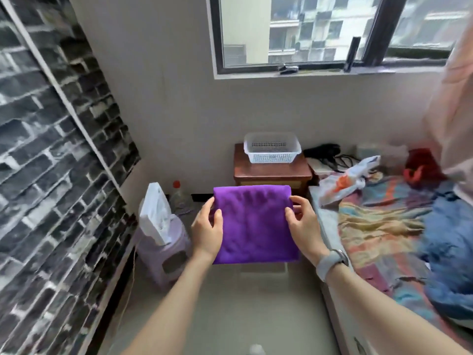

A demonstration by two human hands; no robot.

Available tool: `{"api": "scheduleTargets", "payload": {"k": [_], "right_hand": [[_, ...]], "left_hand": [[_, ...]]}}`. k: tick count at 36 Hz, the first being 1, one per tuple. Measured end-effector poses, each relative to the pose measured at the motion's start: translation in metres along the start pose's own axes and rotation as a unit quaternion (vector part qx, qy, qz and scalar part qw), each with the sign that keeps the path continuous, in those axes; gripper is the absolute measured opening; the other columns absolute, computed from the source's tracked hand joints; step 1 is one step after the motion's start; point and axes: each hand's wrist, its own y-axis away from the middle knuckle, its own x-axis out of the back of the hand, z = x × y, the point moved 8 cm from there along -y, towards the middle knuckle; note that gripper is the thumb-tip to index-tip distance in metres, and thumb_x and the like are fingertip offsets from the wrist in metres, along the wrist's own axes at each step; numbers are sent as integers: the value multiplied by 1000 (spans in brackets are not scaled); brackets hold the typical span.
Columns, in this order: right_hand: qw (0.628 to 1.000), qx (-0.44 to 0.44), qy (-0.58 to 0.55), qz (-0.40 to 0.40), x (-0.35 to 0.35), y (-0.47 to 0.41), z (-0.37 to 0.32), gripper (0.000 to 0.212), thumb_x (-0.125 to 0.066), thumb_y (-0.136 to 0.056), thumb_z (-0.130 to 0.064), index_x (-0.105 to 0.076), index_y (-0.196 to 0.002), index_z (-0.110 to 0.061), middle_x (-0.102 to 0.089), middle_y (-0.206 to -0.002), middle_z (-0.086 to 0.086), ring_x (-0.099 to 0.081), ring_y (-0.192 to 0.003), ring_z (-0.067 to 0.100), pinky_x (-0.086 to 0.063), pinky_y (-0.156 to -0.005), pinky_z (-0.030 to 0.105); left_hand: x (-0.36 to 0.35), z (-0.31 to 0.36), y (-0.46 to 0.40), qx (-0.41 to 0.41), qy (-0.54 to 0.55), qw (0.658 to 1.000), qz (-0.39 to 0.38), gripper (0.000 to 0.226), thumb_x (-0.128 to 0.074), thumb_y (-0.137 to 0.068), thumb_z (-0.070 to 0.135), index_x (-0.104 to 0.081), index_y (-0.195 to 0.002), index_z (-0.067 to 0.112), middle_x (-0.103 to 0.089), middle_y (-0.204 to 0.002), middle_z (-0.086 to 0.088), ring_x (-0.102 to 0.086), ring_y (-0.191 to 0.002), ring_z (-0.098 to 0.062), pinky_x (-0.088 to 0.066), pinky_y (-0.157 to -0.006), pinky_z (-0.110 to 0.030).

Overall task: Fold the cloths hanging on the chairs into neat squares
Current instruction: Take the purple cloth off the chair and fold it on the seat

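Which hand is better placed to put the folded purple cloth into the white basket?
Probably the right hand: it grips the purple cloth on the side nearer the white basket.

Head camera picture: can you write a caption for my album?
Both hands, left hand and right hand, hold a folded purple cloth in the air before a white basket.

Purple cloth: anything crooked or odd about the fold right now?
Nothing stands out. The purple cloth is a tidy near-square, edges roughly aligned, held in the air by its sides between the left hand and the right hand. Its lower right corner shows a slight layer offset.
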Motion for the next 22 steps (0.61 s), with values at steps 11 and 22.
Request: {"api": "scheduleTargets", "payload": {"k": [11, 22], "right_hand": [[998, -38, 7, 42, -13, -200, 25, 25, -53, -88, -7, -54, -113, -11, -58, -90, 2, -55, -84, 18, -46, -85, 35], [998, -48, -4, 31, -54, -399, 89, 23, -51, -90, -7, -51, -110, -16, -52, -83, -12, -52, -76, 6, -41, -69, 9]], "left_hand": [[-125, 24, -190, -10, 6, 996, -83, 35, -51, -91, 13, -54, -126, 13, -65, -112, -8, -58, -99, -20, -33, -78, -11], [-266, -7, -354, 30, 3, 992, -125, 37, -48, -93, 16, -50, -130, 15, -62, -117, -6, -53, -92, -10, -36, -87, -18]]}}
